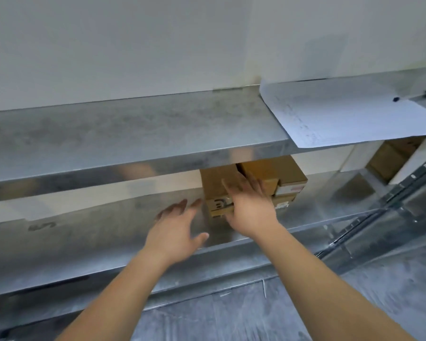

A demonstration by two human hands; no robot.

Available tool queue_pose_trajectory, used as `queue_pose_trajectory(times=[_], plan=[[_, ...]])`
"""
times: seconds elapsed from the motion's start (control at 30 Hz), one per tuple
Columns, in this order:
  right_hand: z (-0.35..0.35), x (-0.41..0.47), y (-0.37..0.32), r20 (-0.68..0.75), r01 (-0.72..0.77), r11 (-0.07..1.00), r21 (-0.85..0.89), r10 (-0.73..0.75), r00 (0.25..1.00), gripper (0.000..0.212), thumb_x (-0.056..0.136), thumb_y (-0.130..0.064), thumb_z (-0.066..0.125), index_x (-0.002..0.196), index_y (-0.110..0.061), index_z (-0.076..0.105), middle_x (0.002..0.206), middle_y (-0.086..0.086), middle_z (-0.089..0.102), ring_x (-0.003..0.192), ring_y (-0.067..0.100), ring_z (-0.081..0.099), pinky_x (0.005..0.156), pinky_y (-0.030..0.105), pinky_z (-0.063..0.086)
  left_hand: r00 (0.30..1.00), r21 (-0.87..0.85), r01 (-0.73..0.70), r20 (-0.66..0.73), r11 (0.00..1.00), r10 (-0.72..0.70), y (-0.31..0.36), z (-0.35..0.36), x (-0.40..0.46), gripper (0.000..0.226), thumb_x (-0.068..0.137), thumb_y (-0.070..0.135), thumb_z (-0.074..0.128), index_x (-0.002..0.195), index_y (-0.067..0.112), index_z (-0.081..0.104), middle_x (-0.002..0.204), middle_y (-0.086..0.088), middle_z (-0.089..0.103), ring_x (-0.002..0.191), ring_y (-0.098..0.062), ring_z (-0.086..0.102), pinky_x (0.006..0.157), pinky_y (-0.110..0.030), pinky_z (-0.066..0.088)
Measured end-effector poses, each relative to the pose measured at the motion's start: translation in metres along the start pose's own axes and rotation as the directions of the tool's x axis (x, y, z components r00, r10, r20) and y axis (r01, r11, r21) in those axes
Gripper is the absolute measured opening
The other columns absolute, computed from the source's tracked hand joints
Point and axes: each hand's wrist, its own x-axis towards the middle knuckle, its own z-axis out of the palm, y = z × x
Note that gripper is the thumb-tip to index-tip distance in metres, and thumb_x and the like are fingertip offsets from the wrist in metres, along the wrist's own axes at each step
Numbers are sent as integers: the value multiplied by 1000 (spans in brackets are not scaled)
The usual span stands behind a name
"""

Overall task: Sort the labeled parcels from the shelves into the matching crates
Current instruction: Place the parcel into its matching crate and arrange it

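A brown cardboard parcel (214, 185) stands on the lower metal shelf (84, 232), under the upper shelf. Two more flat parcels (276, 173) are stacked right beside it, with white labels on their front edges. My right hand (249, 203) lies with spread fingers on the front and right side of the left parcel. My left hand (177, 225) is open just to the parcel's left, fingertips near its lower corner, not clearly touching it. The image is blurred.
The upper metal shelf (133, 134) juts out above the parcels. A printed paper sheet (342, 112) with a pen (416, 94) lies on its right end. Another brown box (391, 158) sits at the far right behind the shelf upright (391, 193). Grey floor lies below.
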Motion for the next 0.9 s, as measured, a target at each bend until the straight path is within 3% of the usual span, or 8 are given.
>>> queue_pose_trajectory(times=[0.2,0.33,0.4,0.53,0.63,0.73,0.83,0.9], plan=[[14,42,23,40,62,992,-107,-58,997,61,96,-39,58,154,-35,39,166,16,24,156,38,7,124,50,-7,998,-51,50,41,997,-48,24,7,64,94,84,60,63,158,41,9,162,-9,30,144,-32,36,116,-42,33],[22,51,26,24,67,995,-80,-65,998,47,98,-35,53,145,-32,51,161,15,35,153,40,17,126,50,5,997,-246,64,49,967,-53,25,14,89,84,76,48,65,152,38,31,150,1,47,132,-27,50,106,-40,44],[27,50,27,-4,60,997,-57,-60,998,44,92,-31,61,136,-31,62,153,15,46,148,41,30,125,50,15,998,-362,66,8,930,-68,25,17,91,73,77,40,66,146,38,44,145,4,53,129,-22,52,105,-32,43],[51,49,31,-176,133,991,-18,-134,975,32,77,-18,76,109,-23,78,120,13,67,121,43,56,113,53,39,963,-510,173,-92,842,-254,30,15,91,20,96,25,57,108,25,73,114,-1,72,105,-22,64,77,-25,39],[58,52,29,-253,199,980,26,-186,950,31,81,-15,71,110,-22,78,111,8,71,103,39,63,103,50,44,918,-583,242,-121,776,-377,26,7,90,22,97,33,58,81,23,68,85,0,71,84,-21,66,65,-28,35],[53,47,20,-299,244,967,80,-210,931,39,71,-3,69,105,-19,78,108,6,71,96,36,64,88,44,50,873,-707,316,-46,633,-486,21,-4,84,25,92,34,68,69,28,59,72,6,65,70,-15,62,64,-34,45],[45,36,8,-281,299,937,179,-243,929,39,72,-2,68,108,-15,76,114,6,67,100,38,59,80,45,55,834,-809,314,-15,497,-551,15,-8,67,30,80,32,81,88,26,52,87,-1,66,77,-16,64,63,-30,48],[42,29,2,-268,309,905,293,-232,935,31,79,-17,67,109,-15,75,118,5,62,105,37,56,82,46,55,836,-844,288,-10,453,-549,8,-7,54,66,66,31,89,118,25,48,96,-6,64,87,-20,66,65,-28,49]])
